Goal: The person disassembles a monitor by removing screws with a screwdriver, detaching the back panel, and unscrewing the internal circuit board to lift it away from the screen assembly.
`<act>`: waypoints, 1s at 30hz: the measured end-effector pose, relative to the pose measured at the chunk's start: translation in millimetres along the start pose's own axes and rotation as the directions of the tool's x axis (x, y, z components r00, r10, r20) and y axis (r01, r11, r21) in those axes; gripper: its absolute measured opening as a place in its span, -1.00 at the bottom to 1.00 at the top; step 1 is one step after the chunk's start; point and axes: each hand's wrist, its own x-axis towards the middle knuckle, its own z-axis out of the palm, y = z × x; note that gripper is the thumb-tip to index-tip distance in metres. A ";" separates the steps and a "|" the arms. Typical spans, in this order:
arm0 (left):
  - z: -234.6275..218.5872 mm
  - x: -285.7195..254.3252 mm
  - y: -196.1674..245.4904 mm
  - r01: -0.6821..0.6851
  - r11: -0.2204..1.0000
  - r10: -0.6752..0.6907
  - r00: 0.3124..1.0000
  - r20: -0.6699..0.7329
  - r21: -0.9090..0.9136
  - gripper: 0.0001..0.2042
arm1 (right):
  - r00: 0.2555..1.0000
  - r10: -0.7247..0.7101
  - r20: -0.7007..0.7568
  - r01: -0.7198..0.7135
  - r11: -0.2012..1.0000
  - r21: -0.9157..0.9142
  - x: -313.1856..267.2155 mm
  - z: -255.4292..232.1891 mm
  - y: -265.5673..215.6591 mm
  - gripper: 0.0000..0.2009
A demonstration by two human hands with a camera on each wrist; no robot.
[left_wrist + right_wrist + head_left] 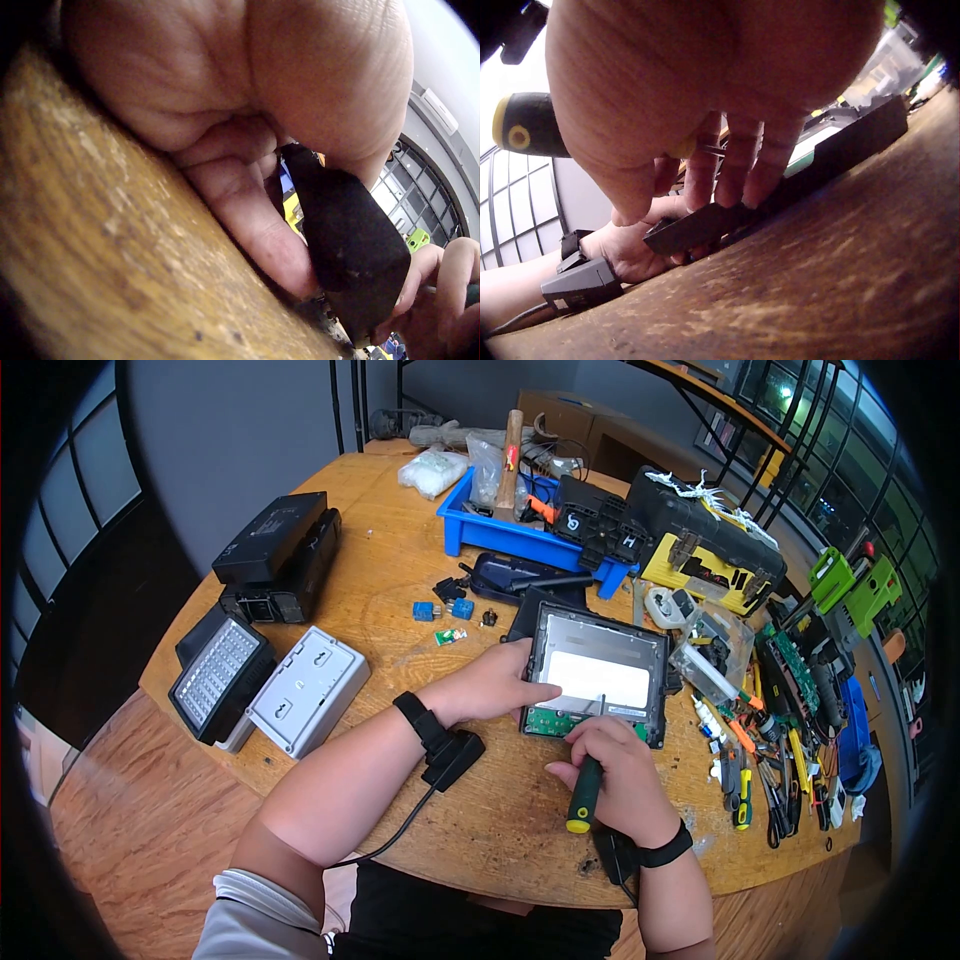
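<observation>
A black rectangular device housing (655,650) lies tilted on the wooden table, exposing a silver plate with a white sheet (585,678) and a green circuit board (553,722) along its near side. My left hand (488,686) grips its left edge, thumb on top and fingers underneath; the left wrist view shows those fingers low against the tabletop. A screwdriver (586,792) with a dark green handle and yellow end is held in my right hand (622,772). Its thin shaft points over the near part of the housing; the right hand's fingers hide much of the tip area.
Two lamp-like units, one with a white back (308,688), and black boxes (275,540) stand left. Behind are small blue parts (425,611) and a blue tray (480,533). A black-and-yellow toolbox (705,525) and several hand tools (743,800) crowd the right side.
</observation>
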 end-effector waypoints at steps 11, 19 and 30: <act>0.1 2.1 -4.5 -0.004 0.999 0.005 1.000 -0.015 0.032 -0.51 | 1.000 0.002 0.029 -0.001 1.000 -0.027 -0.9 0.0 -1.4 -0.70; 0.2 -1.4 2.9 0.010 1.000 -0.009 1.000 -0.021 0.027 -0.52 | 0.999 -0.001 0.046 0.004 0.999 -0.049 -1.5 -0.3 -4.2 -0.72; 0.8 0.5 0.2 -0.017 1.000 0.017 1.000 -0.005 -0.009 -0.51 | 0.999 0.007 0.054 -0.004 0.999 -0.043 -1.4 -1.3 -4.4 -0.73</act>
